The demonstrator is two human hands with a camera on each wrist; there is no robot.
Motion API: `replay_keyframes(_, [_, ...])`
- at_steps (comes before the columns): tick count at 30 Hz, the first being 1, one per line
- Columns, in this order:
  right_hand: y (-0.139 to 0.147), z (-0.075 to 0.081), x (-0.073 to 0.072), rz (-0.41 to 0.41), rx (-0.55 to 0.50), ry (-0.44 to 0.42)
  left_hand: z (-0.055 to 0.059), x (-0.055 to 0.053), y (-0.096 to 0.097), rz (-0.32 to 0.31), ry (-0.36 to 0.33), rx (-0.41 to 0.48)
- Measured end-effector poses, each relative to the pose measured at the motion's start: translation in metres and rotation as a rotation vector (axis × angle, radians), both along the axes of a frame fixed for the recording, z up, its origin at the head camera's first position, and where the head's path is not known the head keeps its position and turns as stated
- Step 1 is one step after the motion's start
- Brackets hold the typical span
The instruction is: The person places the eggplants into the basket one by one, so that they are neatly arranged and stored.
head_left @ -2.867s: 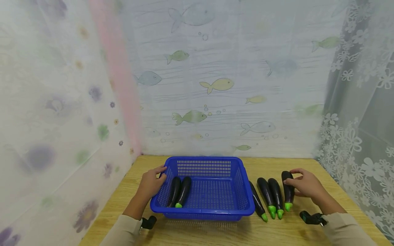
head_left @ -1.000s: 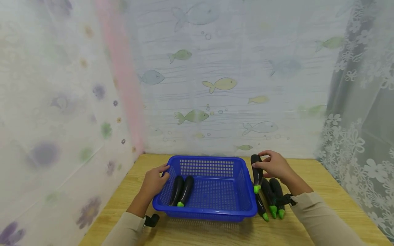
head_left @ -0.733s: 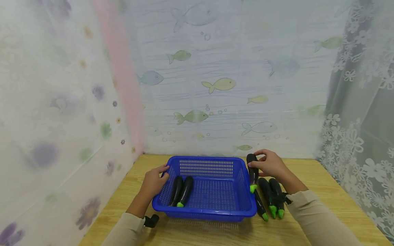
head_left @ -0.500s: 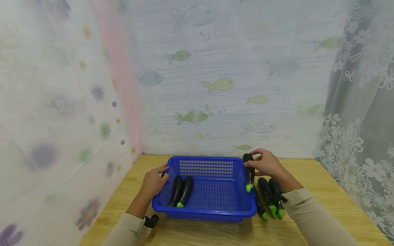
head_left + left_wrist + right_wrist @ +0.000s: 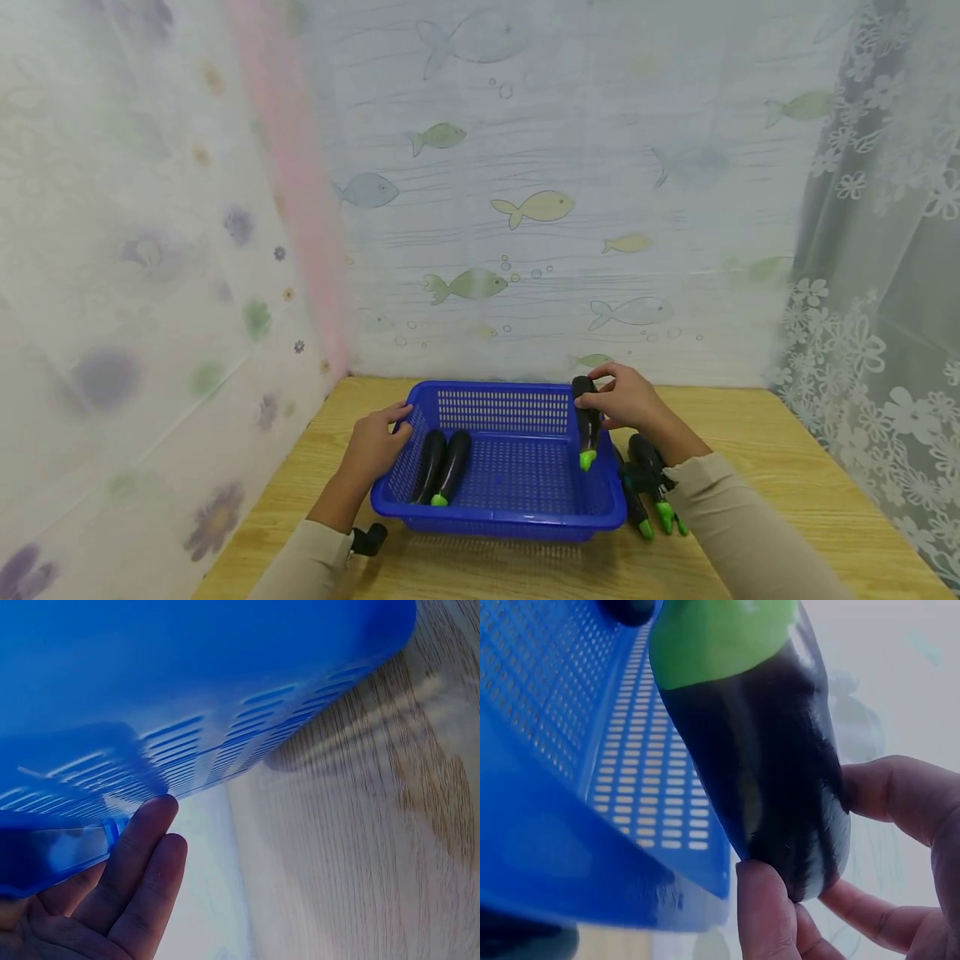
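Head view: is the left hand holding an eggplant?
No, the left hand holds the blue basket by its side rim, while the right hand pinches an eggplant.

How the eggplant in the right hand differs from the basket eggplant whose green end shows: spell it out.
The held eggplant is pinched by the right hand; the basket eggplant lies unheld. The held eggplant is at the right side of the basket; the basket eggplant is toward its left. Both are dark and glossy, each with a green end.
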State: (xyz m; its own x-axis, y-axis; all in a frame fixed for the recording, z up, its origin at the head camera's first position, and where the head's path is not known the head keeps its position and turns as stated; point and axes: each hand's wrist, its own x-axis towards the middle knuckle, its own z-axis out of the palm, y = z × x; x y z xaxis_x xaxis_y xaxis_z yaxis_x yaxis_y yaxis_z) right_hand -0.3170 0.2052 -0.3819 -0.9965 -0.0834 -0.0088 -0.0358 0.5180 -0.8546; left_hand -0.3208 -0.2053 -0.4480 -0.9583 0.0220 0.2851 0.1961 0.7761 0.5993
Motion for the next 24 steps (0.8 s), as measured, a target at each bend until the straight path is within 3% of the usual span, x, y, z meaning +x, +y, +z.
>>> replay_keyframes(24, [-0.044,-0.011,-0.011,0.016,-0.042,-0.033,-0.001,-0.001,-0.001,-0.002,0.004,0.008])
